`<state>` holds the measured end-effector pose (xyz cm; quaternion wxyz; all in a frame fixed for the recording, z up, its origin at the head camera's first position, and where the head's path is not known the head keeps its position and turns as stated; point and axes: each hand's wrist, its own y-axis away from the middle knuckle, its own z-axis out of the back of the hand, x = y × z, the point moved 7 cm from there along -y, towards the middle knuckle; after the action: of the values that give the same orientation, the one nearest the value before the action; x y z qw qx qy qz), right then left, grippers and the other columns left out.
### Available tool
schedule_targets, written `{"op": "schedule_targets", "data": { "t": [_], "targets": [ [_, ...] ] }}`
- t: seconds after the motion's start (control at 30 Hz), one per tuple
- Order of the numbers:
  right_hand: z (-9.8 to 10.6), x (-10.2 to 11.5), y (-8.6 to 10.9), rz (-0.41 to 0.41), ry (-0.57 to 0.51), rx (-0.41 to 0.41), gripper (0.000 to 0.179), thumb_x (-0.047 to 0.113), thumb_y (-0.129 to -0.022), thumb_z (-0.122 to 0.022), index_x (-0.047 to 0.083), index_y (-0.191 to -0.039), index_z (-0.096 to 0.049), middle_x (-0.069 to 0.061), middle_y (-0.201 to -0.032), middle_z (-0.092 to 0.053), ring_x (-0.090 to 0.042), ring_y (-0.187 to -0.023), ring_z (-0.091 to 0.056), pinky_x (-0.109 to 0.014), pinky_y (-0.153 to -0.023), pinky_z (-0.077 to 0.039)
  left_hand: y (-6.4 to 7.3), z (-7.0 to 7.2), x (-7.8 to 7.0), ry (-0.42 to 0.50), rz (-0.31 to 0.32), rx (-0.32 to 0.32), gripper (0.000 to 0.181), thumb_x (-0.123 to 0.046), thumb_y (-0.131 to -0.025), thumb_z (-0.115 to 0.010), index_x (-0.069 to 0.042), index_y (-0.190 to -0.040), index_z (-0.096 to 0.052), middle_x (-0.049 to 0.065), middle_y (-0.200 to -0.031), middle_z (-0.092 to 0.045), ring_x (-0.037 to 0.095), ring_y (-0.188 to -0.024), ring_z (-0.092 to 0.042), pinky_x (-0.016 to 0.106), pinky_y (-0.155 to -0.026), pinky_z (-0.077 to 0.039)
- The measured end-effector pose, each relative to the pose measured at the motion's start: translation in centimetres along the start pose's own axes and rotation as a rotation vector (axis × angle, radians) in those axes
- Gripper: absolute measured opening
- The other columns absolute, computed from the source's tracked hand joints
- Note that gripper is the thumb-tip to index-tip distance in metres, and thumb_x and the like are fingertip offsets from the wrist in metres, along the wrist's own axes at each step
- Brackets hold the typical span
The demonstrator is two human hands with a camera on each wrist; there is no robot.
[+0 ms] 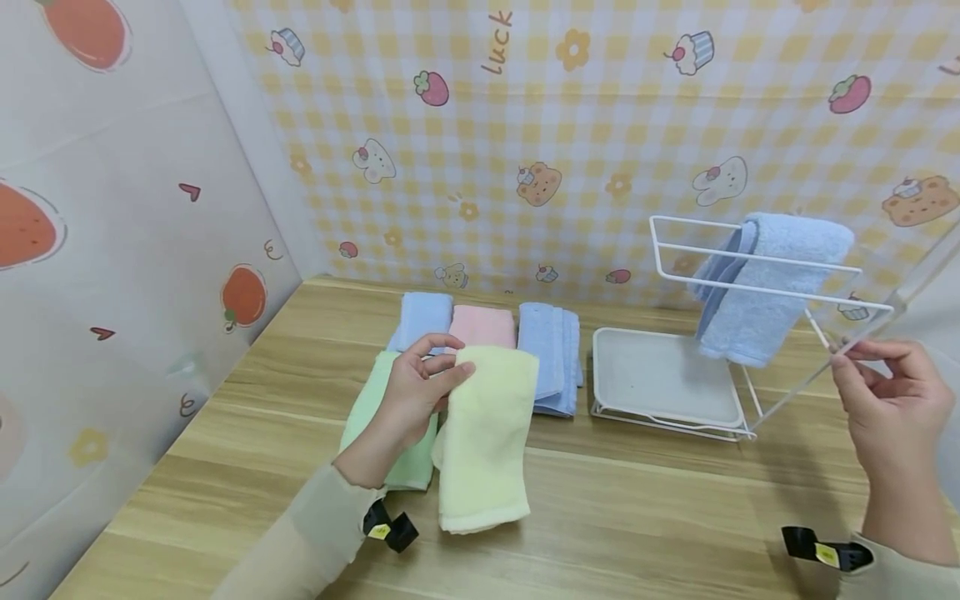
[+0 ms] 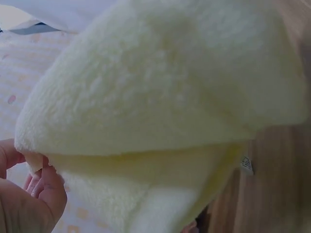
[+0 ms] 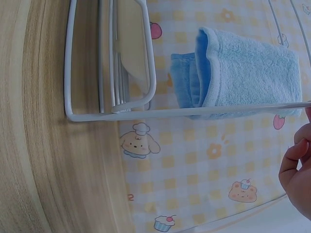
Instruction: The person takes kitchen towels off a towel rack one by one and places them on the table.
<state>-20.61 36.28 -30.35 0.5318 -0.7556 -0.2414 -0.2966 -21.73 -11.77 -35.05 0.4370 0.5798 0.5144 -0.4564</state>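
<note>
My left hand (image 1: 408, 392) pinches the upper left corner of a folded pale yellow towel (image 1: 491, 442), which hangs down over the table. The left wrist view shows this towel up close, its folded layers parted near my fingers (image 2: 51, 194). On the right, my right hand (image 1: 896, 400) pinches an upright of a white wire rack (image 1: 847, 301). A folded light blue towel (image 1: 802, 242) hangs over the rack's top rails. At the rack's base sits a pale grey tray (image 1: 660, 375). The right wrist view shows the hanging towel beyond the wire, with part of my right hand at the edge.
Behind the yellow towel lie folded towels on the wooden table (image 1: 615, 517): green (image 1: 412, 462), partly covered by my left hand, blue (image 1: 426, 317), pink (image 1: 483, 325) and a blue stack (image 1: 543, 350). A patterned cloth wall (image 1: 480, 125) stands at the back, another (image 1: 135, 250) at left.
</note>
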Motion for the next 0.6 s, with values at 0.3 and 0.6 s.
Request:
{"op": "schedule_targets", "data": {
  "t": [0.3,0.6],
  "targets": [
    [0.2,-0.3,-0.1,-0.014,-0.053,0.002,0.026,-0.029,-0.084,-0.049,-0.016,-0.102,-0.062,-0.01,-0.093,-0.067,-0.01,-0.067,-0.065,-0.012,-0.046,-0.037,-2.4,1.6,2.2,-0.084,0.089,-0.023,0.033,-0.001,-0.094,-0.064,-0.002,-0.125,-0.05,-0.012,-0.069,-0.064,0.003,-0.048,-0.038,0.017,-0.046,-0.034],
    [0.2,-0.3,-0.2,-0.016,-0.064,-0.003,0.028,-0.03,-0.083,-0.048,-0.014,-0.101,-0.063,-0.01,-0.092,-0.067,-0.009,-0.065,-0.063,-0.012,-0.045,-0.035,-3.9,3.7,3.3,-0.195,0.117,-0.053,0.036,0.002,-0.092,-0.065,-0.003,-0.125,-0.052,-0.012,-0.069,-0.056,0.003,-0.061,-0.051,0.02,-0.057,-0.049]
  ]
}}
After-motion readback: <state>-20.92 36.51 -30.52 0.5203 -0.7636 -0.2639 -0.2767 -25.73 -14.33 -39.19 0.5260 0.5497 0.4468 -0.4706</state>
